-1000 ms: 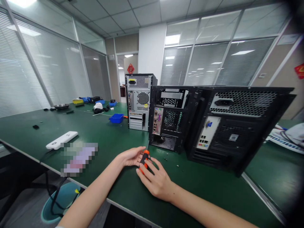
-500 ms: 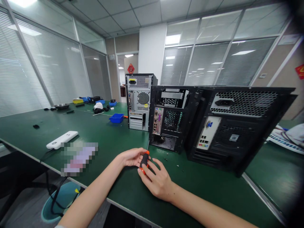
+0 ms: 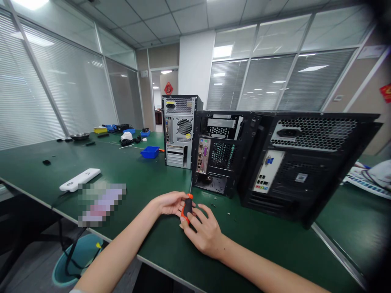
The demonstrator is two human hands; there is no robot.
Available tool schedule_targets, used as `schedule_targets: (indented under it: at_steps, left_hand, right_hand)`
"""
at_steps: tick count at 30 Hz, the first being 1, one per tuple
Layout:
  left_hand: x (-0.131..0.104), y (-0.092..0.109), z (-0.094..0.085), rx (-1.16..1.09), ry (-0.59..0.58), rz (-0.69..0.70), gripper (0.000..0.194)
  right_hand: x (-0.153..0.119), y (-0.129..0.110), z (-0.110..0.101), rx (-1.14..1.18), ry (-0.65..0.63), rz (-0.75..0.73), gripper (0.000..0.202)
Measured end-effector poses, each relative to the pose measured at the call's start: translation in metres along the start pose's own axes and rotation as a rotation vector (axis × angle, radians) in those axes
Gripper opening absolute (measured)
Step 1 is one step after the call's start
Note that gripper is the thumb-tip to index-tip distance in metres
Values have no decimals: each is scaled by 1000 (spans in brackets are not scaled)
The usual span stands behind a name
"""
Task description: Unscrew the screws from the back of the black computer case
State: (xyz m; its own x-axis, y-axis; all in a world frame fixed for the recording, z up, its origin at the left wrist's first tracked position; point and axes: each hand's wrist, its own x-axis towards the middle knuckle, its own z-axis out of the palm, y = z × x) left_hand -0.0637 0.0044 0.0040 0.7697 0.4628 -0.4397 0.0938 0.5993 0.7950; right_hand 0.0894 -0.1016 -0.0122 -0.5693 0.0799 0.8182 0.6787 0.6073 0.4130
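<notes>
A screwdriver with an orange and black handle (image 3: pixel 188 206) lies between my two hands. Its thin shaft reaches away toward the lower left corner of the middle computer case (image 3: pixel 230 171); whether the tip touches a screw I cannot tell. My left hand (image 3: pixel 171 203) holds the front of the handle, its thumb by the orange collar. At the rear end, my right hand (image 3: pixel 204 231) grips with thumb and fingers. Several small screws (image 3: pixel 215 198) lie on the green table to the right of the handle.
A taller computer case (image 3: pixel 179 134) stands behind on the left, and a black case (image 3: pixel 290 175) on the right. Farther left are a blue tray (image 3: pixel 150 152) and a white power strip (image 3: pixel 80 179). Below the front table edge stands a teal bucket (image 3: pixel 61 268).
The screwdriver handle has shifted slightly right and turned a little in my fingers. My right hand has moved slightly right with it; my left hand stays nearly in place.
</notes>
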Motion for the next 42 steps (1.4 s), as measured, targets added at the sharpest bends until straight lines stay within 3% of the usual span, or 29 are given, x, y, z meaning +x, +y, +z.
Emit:
schedule_targets:
  at_steps: [17, 38, 42]
  left_hand:
    - [-1, 0, -1, -10, -64, 20, 28]
    - [-5, 1, -1, -6, -43, 67, 29]
    - [-5, 1, -1, 14, -11, 47, 31]
  right_hand:
    - [1, 2, -1, -5, -9, 43, 11]
    - [0, 3, 2, 19, -19, 109, 20]
    - [3, 3, -2, 57, -17, 62, 20]
